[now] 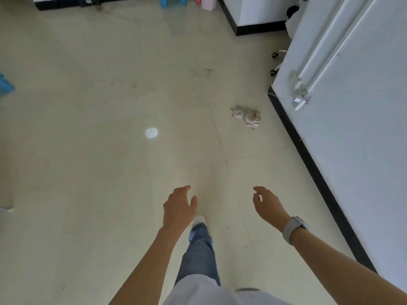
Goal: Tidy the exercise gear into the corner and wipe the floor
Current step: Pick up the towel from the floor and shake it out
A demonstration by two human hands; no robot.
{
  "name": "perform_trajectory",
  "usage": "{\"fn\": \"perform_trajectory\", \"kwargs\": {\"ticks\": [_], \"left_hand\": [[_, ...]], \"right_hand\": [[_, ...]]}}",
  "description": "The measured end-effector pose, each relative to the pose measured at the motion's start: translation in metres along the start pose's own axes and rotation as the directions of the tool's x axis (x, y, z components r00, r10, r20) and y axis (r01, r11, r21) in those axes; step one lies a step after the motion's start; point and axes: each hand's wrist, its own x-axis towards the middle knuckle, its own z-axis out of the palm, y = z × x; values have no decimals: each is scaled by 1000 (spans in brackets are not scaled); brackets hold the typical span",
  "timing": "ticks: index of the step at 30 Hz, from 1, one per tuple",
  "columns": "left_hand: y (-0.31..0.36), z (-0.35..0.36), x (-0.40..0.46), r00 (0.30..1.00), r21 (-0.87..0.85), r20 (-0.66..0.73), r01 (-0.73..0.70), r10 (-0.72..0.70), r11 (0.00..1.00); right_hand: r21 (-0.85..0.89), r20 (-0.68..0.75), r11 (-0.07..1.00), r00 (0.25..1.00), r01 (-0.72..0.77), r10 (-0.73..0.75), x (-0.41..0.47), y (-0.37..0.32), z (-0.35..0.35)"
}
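Observation:
A crumpled whitish cloth (246, 116) lies on the pale tiled floor (110, 172), close to the black skirting of the wall on the right. My left hand (178, 206) and my right hand (269, 206) hang in front of me over the floor, both empty with fingers loosely spread. The right wrist wears a grey watch (293, 229). The cloth lies well ahead of the right hand and apart from it. One leg in jeans with a white shoe (199, 220) shows below my left hand. No exercise gear is in view.
A white wall with black skirting (312, 164) runs along the right. Chair castors (275, 63) peek out behind its corner. A blue stool (172, 1), a pink container (209, 3) and a white cabinet (255, 12) stand at the far end. A blue object (5, 84) sits at the left edge.

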Motion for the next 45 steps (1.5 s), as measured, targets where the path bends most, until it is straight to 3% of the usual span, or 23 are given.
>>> {"fn": "perform_trajectory", "kwargs": {"ticks": [5,9,16,21,27,33,39,43,45], "left_hand": [[31,-68,136,998,80,31,-62,60,995],[76,-93,236,987,129,118,-122,107,984],[167,-89,430,958,119,225,-206,176,971],[232,-89,573,940,195,327,-166,95,967],[307,-84,729,916,182,368,-242,162,953],[320,-23,849,858,190,494,-260,137,947],[296,82,977,769,267,609,-429,195,863],[269,175,1046,743,305,644,-469,183,829],[255,226,1070,728,322,666,-476,162,818]], "right_hand": [[101,-17,992,997,-70,73,101,-73,-43],[155,-36,975,985,-159,166,164,-94,-75],[248,-66,934,957,-257,281,346,-101,-128],[265,24,896,931,-358,365,506,-111,-173],[264,60,872,909,-413,413,658,-122,-212],[279,98,826,870,-489,482,768,-100,-180],[124,163,769,777,-627,608,900,-24,-94],[-189,102,854,855,-485,508,974,37,-27],[-298,39,846,880,-443,474,1007,76,5]]}}
